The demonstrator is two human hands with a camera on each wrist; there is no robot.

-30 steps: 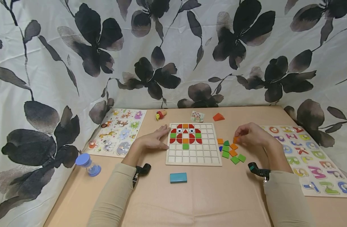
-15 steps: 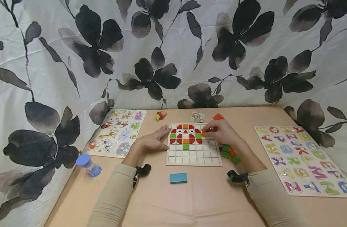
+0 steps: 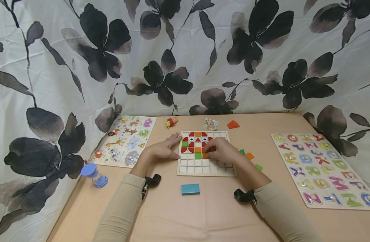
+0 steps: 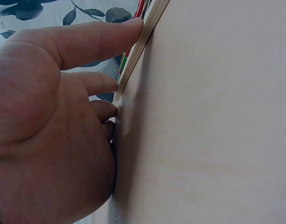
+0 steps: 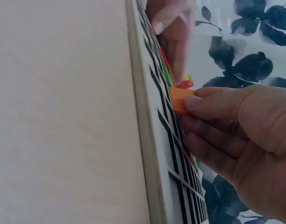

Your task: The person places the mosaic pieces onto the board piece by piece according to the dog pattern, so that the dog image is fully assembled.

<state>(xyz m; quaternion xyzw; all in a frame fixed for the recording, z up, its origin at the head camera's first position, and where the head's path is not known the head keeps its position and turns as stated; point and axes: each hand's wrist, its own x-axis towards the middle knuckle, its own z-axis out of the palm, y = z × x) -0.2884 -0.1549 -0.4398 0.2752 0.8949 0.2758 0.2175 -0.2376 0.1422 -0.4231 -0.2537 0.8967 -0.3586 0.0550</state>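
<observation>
A white grid board (image 3: pixel 189 170) with a wooden edge lies mid-table, bearing red, green and orange pieces and two eye pieces in its upper rows. My right hand (image 3: pixel 222 151) is over the board's right half. Between its thumb and fingers it pinches an orange square tile (image 5: pixel 181 100), held on edge at the grid in the right wrist view, beside the green square (image 3: pixel 198 156). My left hand (image 3: pixel 165 148) rests flat at the board's left side, fingers extended, with thumb and fingertips against the edge in the left wrist view.
Loose tiles (image 3: pixel 249 156) lie right of the board, partly hidden by my right arm. An alphabet board (image 3: pixel 324 168) is at the right, an animal board (image 3: pixel 124 141) and sand timer (image 3: pixel 95 175) at the left. A teal block (image 3: pixel 190 189) lies in front, a card (image 3: pixel 210 124) behind.
My right hand has carried the orange tile from the loose pile leftward across the board to the cell by the green square. My left hand has stayed at the board's edge.
</observation>
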